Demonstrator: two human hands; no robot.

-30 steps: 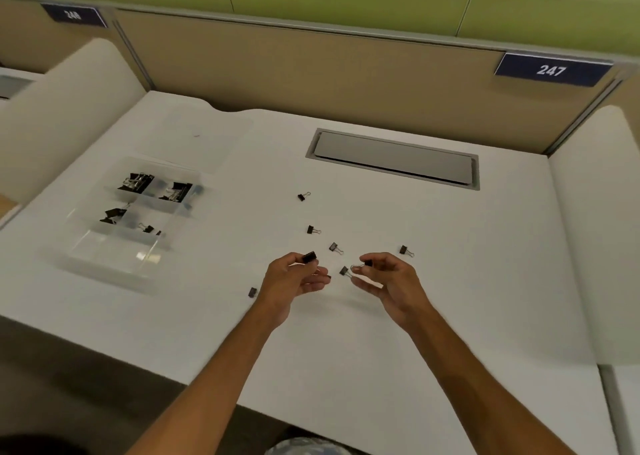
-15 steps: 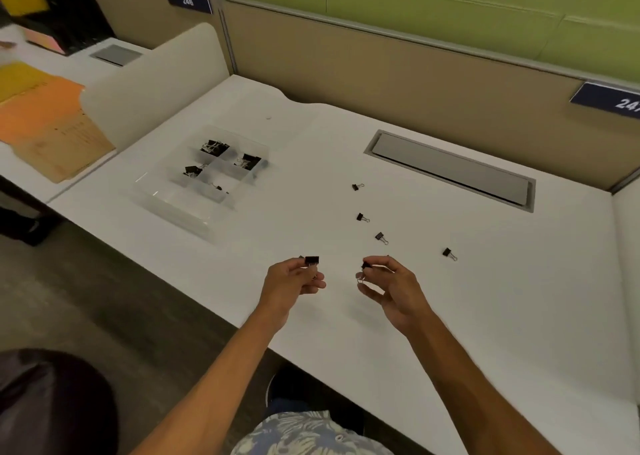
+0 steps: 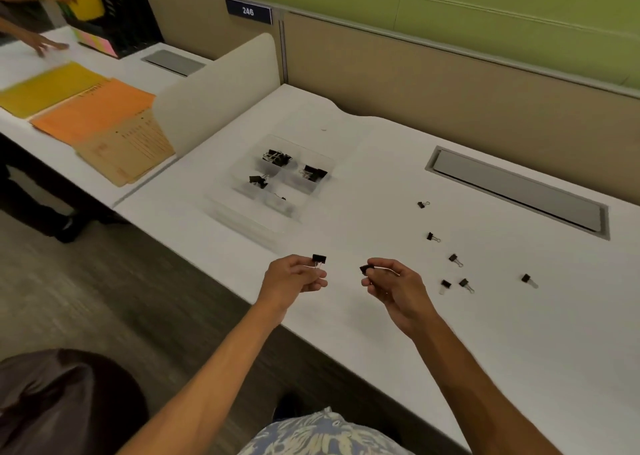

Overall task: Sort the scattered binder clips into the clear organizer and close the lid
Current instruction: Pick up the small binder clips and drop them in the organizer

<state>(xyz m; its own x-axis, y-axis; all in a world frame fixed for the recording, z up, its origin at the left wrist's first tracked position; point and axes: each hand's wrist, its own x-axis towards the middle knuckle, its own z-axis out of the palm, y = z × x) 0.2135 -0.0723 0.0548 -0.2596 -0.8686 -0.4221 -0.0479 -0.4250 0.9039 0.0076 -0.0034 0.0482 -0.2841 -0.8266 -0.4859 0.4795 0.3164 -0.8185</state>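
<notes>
My left hand (image 3: 294, 278) pinches a black binder clip (image 3: 319, 259) by its wire handles, above the desk's front edge. My right hand (image 3: 391, 285) holds a second black binder clip (image 3: 364, 269) at its fingertips. The two hands are close together and raised off the desk. The clear organizer (image 3: 277, 181) lies open up and left of my hands, with black clips in its compartments. Several loose clips lie on the white desk to the right, such as a small clip (image 3: 421, 204) and another clip (image 3: 526, 278).
A grey cable hatch (image 3: 519, 191) is set into the desk (image 3: 381, 316) at the back right. A beige divider (image 3: 214, 94) stands left of the organizer. Beyond it, orange and yellow folders (image 3: 86, 108) lie on the neighbouring desk, where another person's hand (image 3: 45, 46) rests.
The view has swung left and both hands, each with its clip, have shifted left toward the organizer. The neighbouring desk and the other person's hands have come into view.
</notes>
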